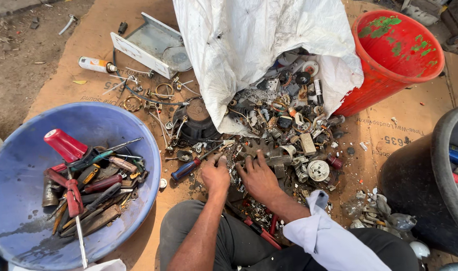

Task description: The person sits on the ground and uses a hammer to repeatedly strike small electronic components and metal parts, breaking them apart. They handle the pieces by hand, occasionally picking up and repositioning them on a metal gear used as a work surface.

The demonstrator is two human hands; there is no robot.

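My left hand [215, 175] rests knuckles-up on a heap of mixed metal and plastic scrap [284, 130], fingers curled into the small pieces. Beside it, my right hand [259, 176] lies spread over the same heap, fingertips touching a dark metal part. What either hand holds under the fingers is hidden. The scrap spills out of a white woven sack [249, 45] lying on brown cardboard [83, 85]. A screwdriver with a blue and red handle [185, 169] lies just left of my left hand.
A blue plastic basin [18, 165] at the left holds several screwdrivers and pliers. A red bucket [389, 65] lies tipped at the upper right, a black tub [430, 185] stands at the right. A white metal bracket [148, 47], a spray tube and wire rings lie behind.
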